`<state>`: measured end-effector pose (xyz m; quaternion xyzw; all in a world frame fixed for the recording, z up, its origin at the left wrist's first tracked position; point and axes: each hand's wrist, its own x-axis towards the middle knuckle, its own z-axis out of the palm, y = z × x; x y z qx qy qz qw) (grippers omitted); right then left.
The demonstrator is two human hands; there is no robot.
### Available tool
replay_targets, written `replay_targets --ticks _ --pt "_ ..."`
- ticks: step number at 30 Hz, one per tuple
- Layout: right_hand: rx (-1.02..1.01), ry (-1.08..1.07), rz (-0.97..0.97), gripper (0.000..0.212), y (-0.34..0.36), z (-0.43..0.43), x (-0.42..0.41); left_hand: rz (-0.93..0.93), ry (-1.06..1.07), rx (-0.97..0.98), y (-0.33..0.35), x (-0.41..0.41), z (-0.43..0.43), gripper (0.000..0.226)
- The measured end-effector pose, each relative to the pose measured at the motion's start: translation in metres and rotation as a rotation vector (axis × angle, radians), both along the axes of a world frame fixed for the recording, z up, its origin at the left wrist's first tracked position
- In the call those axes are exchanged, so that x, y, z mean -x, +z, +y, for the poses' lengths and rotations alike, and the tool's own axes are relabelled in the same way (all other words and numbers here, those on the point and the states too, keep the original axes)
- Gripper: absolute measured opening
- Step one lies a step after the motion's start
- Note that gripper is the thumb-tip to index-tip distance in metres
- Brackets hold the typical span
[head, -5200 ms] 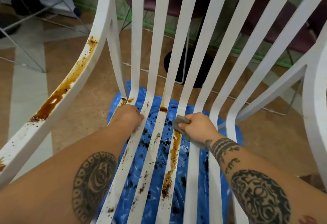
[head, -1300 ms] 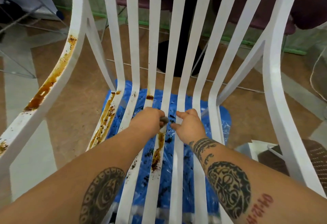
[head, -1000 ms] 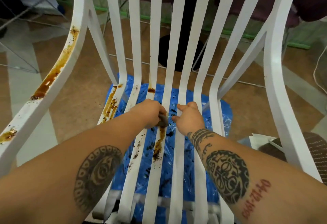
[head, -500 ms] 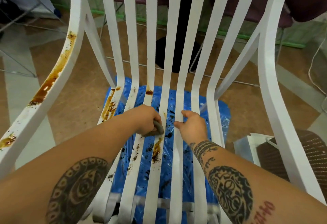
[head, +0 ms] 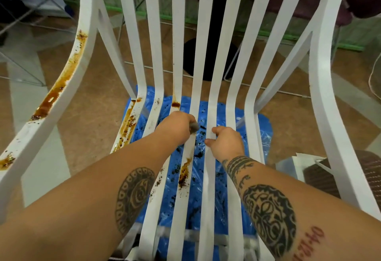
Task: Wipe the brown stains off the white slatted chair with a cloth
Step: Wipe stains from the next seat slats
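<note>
White slatted chair (head: pixel 321 95) fills the view, with its seat slats straight below the head camera and a blue plastic sheet (head: pixel 259 128) on the floor underneath.

Left hand (head: pixel 177 126): fingers curled tight round a grey cloth (head: pixel 194 126), only a corner showing. It is pressed on a middle seat slat near the bend into the backrest.

Right hand (head: pixel 226 143): thumb and fingers curled on the next slat (head: pixel 208 178) to the right, bracing.

Step in hand, by my read, is wiping that middle slat. Brown streak (head: pixel 184 173) sits on the same slat, nearer the person. So drag the cloth toward the body along the slat with firm pressure and catch the slat edges too. Turn the cloth to a clean face or it will likely smear.

Plenty left to do: armrest stain (head: pixel 61 83) on the left, outer slat stain (head: pixel 127 124), and a small blob (head: pixel 175 104) just above the left hand.
</note>
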<state>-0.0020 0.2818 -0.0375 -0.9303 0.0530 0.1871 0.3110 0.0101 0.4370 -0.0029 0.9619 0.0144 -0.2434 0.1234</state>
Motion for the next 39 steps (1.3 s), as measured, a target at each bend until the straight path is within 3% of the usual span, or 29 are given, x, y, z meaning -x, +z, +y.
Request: replay_targets --ticks 7,12,14,19,25,36,39 --pt "0.016 -0.003 0.0 0.053 0.004 0.002 0.002 0.128 -0.106 0.156 -0.002 0.015 0.024 0.051" --pt "0.006 0.001 0.008 0.052 0.001 0.002 0.002 -0.249 0.157 0.338 -0.012 -0.003 0.032 0.042" --pt "0.013 0.004 0.005 0.053 -0.001 0.002 0.001 -0.31 0.191 0.33 -0.019 -0.013 0.023 0.039" --pt "0.027 0.011 -0.001 0.053 -0.005 0.002 -0.002 -0.242 0.13 0.119 -0.033 -0.032 0.007 0.038" --pt "0.052 0.016 0.006 0.048 -0.001 0.003 -0.001 -0.045 0.031 0.119 -0.018 -0.029 0.004 0.046" --pt "0.017 0.036 0.056 0.043 0.009 0.002 0.008 -0.02 0.124 0.185 -0.017 0.055 -0.001 0.051" --pt "-0.03 0.038 0.082 0.054 0.015 0.001 0.017 0.007 0.138 0.195 -0.012 0.065 0.003 0.043"
